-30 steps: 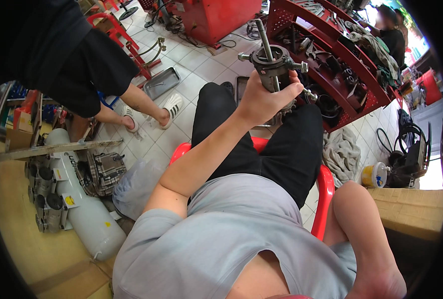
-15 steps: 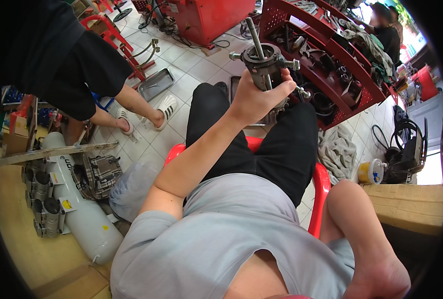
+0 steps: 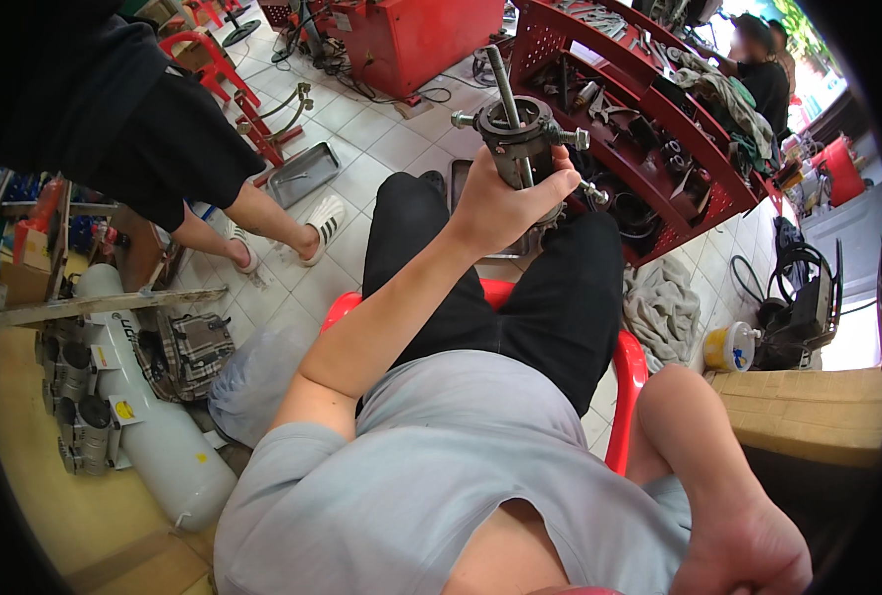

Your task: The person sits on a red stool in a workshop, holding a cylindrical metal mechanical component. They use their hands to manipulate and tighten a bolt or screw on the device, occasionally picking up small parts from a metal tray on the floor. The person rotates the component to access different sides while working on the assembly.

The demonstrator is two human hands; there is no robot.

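Note:
My left hand (image 3: 500, 208) is closed round a dark metal cylinder with side bolts (image 3: 518, 144), held upright in front of my knees. A long bare rod (image 3: 501, 81) rises at a slant out of its open top, and bolts stick out from its ring to either side. The thumb lies across the near side, while part of the lower body is hidden behind the hand. My right forearm is folded up, bringing my right hand (image 3: 758, 550) to the bottom right corner, where its fingers are mostly out of sight.
A red tool cart (image 3: 649, 129) full of tools and parts stands ahead to the right. Another person's feet in white shoes (image 3: 324, 228) are at the left, near a metal tray (image 3: 304, 175). A grey cylinder tank (image 3: 168, 426) and cardboard box (image 3: 808, 412) flank my red chair (image 3: 631, 397).
The whole view has shifted slightly. My left hand still grips the metal cylinder in nearly the same pose, and my right arm stays folded.

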